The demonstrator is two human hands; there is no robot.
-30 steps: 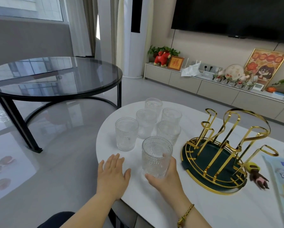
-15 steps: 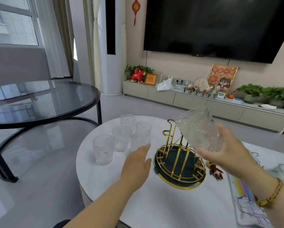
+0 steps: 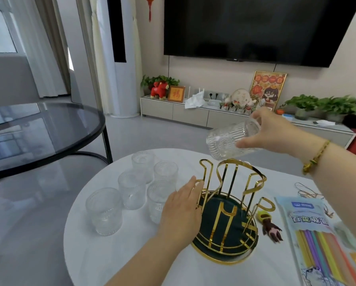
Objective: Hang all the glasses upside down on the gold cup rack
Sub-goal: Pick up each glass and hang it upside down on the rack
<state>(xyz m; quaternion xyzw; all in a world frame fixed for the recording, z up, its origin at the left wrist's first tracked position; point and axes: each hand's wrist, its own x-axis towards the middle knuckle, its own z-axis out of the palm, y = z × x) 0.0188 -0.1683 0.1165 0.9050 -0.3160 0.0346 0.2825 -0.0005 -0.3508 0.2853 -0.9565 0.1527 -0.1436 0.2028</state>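
Living room, round white table (image 3: pixel 111 254) in the foreground.

Item 1: clear ribbed drinking glass (image 3: pixel 230 141), held in the air above the far side of the rack, tipped on its side with the mouth toward the left; pinched at its base end by the right hand (image 3: pixel 276 133), thumb below, fingers over the top.

Item 2: gold wire cup rack with dark green round tray (image 3: pixel 228 228), near the table's middle; none of its prongs carries a glass. Left hand (image 3: pixel 181 211), fingers spread flat, rests against the rack's left rim, gripping nothing.

Item 3: five matching clear ribbed glasses (image 3: pixel 131 190), upright, clustered toward the table's left edge.

Item 4: small brown doll-shaped keyring (image 3: pixel 271 226), just right of the rack.

Item 5: pale blue packet of coloured straws (image 3: pixel 317 234), at the right edge, printed with Chinese characters; smaller print unreadable.

Item 6: gold beaded bracelet (image 3: pixel 315 157), on the right wrist.
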